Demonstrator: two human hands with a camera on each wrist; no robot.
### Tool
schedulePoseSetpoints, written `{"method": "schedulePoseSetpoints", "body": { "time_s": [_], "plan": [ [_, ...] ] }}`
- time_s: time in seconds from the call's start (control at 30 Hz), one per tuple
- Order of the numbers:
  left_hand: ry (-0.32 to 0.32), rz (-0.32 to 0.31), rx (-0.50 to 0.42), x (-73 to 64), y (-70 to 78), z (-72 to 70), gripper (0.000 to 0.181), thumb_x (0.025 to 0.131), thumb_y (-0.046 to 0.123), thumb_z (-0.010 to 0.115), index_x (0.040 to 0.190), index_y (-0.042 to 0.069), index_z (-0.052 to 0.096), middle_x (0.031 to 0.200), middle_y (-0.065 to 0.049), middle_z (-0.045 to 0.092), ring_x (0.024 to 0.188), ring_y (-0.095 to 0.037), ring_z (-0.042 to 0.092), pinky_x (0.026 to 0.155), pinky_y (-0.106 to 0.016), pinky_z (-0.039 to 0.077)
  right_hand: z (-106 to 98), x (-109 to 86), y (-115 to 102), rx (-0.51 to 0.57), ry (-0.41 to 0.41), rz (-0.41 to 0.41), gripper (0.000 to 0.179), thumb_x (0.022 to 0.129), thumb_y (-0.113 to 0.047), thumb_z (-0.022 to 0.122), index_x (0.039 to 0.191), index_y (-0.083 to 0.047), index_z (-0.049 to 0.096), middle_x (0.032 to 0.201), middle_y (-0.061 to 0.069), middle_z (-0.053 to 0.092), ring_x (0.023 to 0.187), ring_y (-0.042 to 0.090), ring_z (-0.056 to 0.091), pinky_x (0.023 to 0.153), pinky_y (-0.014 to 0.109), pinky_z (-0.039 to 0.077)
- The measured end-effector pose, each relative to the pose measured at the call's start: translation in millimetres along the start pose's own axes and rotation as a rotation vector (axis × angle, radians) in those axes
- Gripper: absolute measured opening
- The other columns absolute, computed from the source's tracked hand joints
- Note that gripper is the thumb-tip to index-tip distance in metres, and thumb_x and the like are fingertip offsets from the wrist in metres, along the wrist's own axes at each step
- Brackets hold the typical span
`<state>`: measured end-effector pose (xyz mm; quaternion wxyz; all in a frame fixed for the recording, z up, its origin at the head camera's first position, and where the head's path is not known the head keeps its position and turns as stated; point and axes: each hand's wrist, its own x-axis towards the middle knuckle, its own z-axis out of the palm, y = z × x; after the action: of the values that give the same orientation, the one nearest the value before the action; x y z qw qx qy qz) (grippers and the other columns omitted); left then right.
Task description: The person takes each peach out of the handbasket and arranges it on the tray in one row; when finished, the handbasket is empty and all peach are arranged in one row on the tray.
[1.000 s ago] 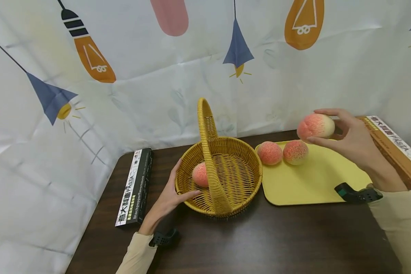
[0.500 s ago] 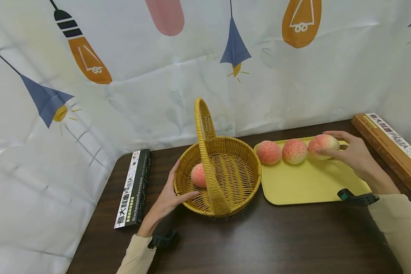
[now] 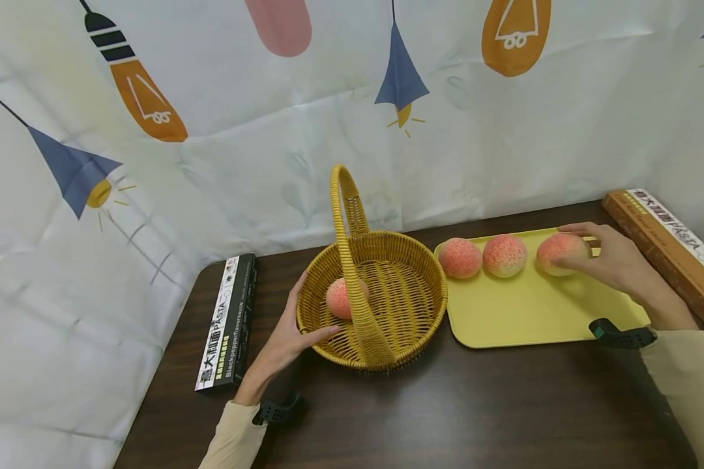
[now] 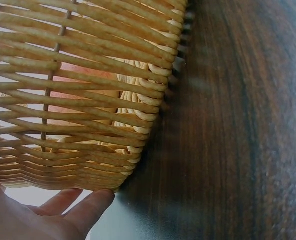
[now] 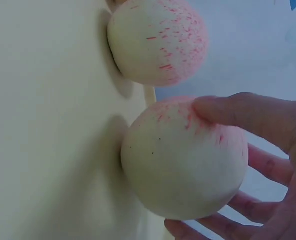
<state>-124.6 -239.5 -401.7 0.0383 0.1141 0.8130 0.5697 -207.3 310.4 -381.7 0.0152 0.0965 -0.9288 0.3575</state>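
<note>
Right hand pinches a peach at the tray, right of the basket; tray contact unclear. Left hand grips basket's left wall. Judged step: positioning the peach; next move likely calls for a light, steady touch.

The handle of the basket hides part of the peach inside. Left of the basket, I can't read the black box's tiniest lettering; right of it, the head view's edge cuts off the brown box.
</note>
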Motion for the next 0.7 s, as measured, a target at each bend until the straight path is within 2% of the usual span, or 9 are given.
{"method": "schedulePoseSetpoints", "body": {
  "time_s": [0.13,0.23,0.37,0.4,0.53,0.6,0.7],
  "plan": [
    [0.0,-0.001,-0.001,0.5,-0.6,0.4,0.116,0.089,0.022,0.085,0.169,0.026,0.002,0.171,-0.012,0.017,0.15,-0.036,0.034,0.112,-0.057,0.039,0.6,1.1,3.9,-0.075,0.024,-0.048,0.064,0.09,-0.017,0.083,0.141,0.009,0.054,0.139,0.039,0.044,0.119,0.056,0.044,0.088,0.069,0.038],
    [0.003,-0.003,-0.002,0.0,-0.4,0.3,0.116,0.089,0.022,0.085,0.169,0.026,0.002,0.171,-0.012,0.017,0.15,-0.036,0.034,0.112,-0.057,0.039,3.3,3.3,5.0,-0.097,0.029,-0.058,0.063,0.088,-0.019,0.086,0.138,0.008,0.058,0.13,0.035,0.052,0.104,0.045,0.048,0.078,0.053,0.042],
    [-0.001,-0.005,-0.008,-0.6,-1.9,-0.1,0.116,0.088,0.021,0.085,0.169,0.024,0.002,0.17,-0.014,0.017,0.149,-0.038,0.034,0.111,-0.056,0.041,6.6,6.7,2.6,-0.062,0.008,-0.023,0.068,0.088,-0.03,0.087,0.14,0.004,0.059,0.131,0.032,0.056,0.1,0.04,0.051,0.07,0.037,0.04],
    [0.0,-0.007,-0.007,-0.7,-2.4,-0.1,0.116,0.088,0.021,0.085,0.169,0.023,0.002,0.17,-0.014,0.018,0.149,-0.038,0.035,0.11,-0.056,0.041,7.1,7.5,1.4,-0.056,-0.001,-0.007,0.07,0.088,-0.032,0.086,0.141,0.005,0.058,0.136,0.033,0.054,0.104,0.044,0.053,0.072,0.037,0.043],
    [-0.006,0.006,-0.016,-0.2,-3.3,0.0,0.116,0.089,0.021,0.085,0.169,0.022,0.002,0.17,-0.016,0.018,0.148,-0.04,0.035,0.109,-0.053,0.043,8.1,9.7,-1.6,-0.031,-0.036,0.042,0.079,0.091,-0.038,0.083,0.147,0.007,0.05,0.147,0.037,0.043,0.121,0.056,0.047,0.082,0.055,0.048],
    [-0.008,0.009,-0.014,0.0,-2.6,0.1,0.116,0.089,0.021,0.085,0.169,0.024,0.002,0.17,-0.016,0.018,0.148,-0.039,0.035,0.109,-0.052,0.044,8.1,10.3,-2.0,-0.022,-0.044,0.051,0.079,0.092,-0.038,0.081,0.148,0.007,0.048,0.149,0.038,0.04,0.123,0.058,0.045,0.086,0.062,0.046],
    [-0.006,0.006,-0.007,0.6,-2.4,-0.3,0.115,0.089,0.02,0.085,0.169,0.025,0.002,0.17,-0.015,0.019,0.149,-0.038,0.035,0.109,-0.048,0.044,8.4,11.2,-1.8,-0.007,-0.046,0.052,0.077,0.093,-0.038,0.081,0.147,0.007,0.049,0.15,0.039,0.039,0.125,0.059,0.044,0.089,0.065,0.045]
  ]
}}
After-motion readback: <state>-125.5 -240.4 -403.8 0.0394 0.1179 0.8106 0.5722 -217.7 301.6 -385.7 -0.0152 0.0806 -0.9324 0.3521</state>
